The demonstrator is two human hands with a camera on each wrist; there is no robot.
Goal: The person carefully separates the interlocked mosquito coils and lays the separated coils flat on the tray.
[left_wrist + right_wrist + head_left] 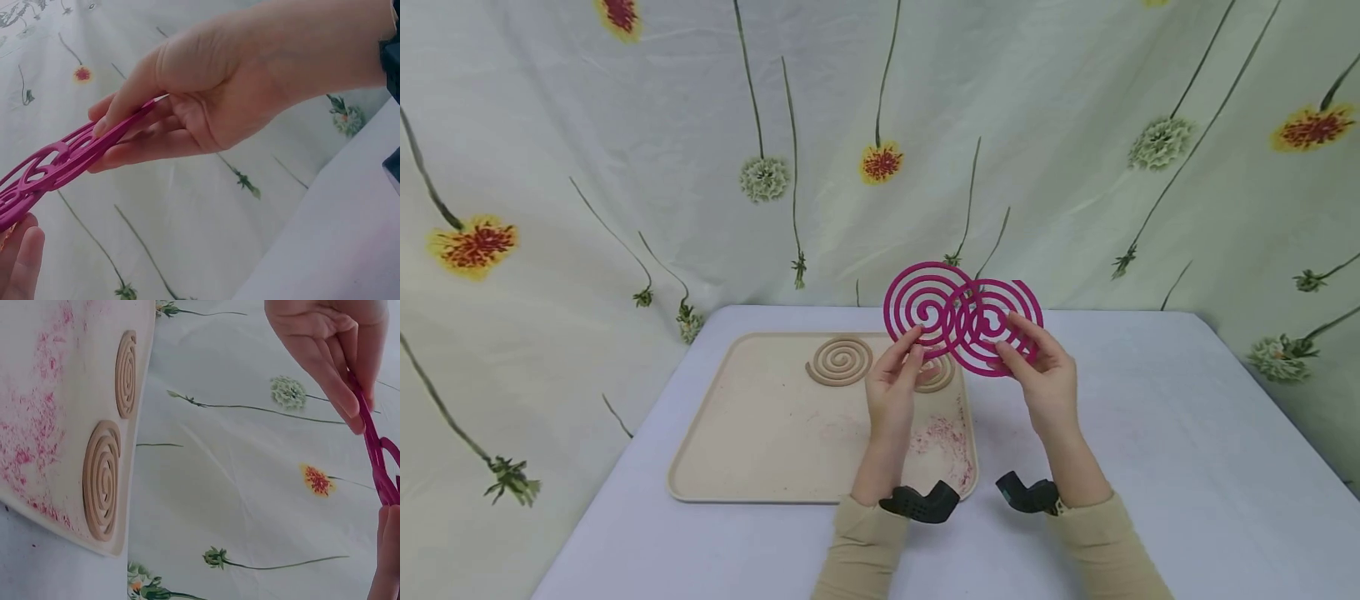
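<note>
Two flat magenta mosquito coils, the left one [927, 312] and the right one [988, 323], are held up above the table, overlapping at their inner sides. The left hand [891, 392] pinches the left coil near its lower edge between thumb and fingers. Thumb and fingers of the right hand [1051, 383] grip the right coil at its right side. Seen nearly edge-on in the left wrist view, the magenta coils [81, 153] run between both hands. Whether they are interlocked or only overlap, I cannot tell.
A beige tray [752, 433] lies on the white table [1165, 433], with pink specks at its right. Two tan coils rest along its far side: one [841, 362] in view, another [936, 377] partly behind the left hand. A flower-patterned cloth [685, 125] hangs behind.
</note>
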